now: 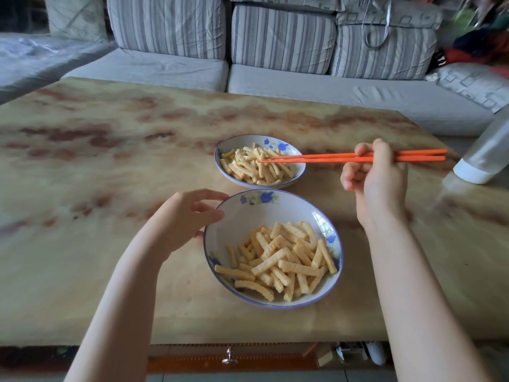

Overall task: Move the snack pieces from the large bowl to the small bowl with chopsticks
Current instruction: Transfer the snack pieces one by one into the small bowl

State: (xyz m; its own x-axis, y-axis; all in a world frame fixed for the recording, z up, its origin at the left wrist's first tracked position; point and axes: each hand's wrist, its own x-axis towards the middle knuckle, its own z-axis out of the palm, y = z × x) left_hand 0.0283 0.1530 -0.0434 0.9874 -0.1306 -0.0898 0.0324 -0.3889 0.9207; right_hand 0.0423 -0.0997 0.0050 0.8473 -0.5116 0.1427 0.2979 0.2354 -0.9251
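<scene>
The large white bowl (242, 216) with blue flowers sits near me, holding several ridged yellow snack pieces (281, 260). Behind it stands the small bowl (298, 168), also filled with snack pieces (248, 166). My left hand (187, 216) rests against the large bowl's left rim, fingers curved around the edge. My right hand (377, 172) grips a pair of orange chopsticks (325, 158) that lie nearly level. Their tips hover over the small bowl's snacks, close together; I cannot tell whether a piece is pinched between them.
The bowls stand on a marbled beige table (110, 188). A clear plastic bottle (484, 158) with a white cap leans in at the right edge. A grey striped sofa (275, 73) runs behind the table. A drawer knob (230, 357) shows under the front edge.
</scene>
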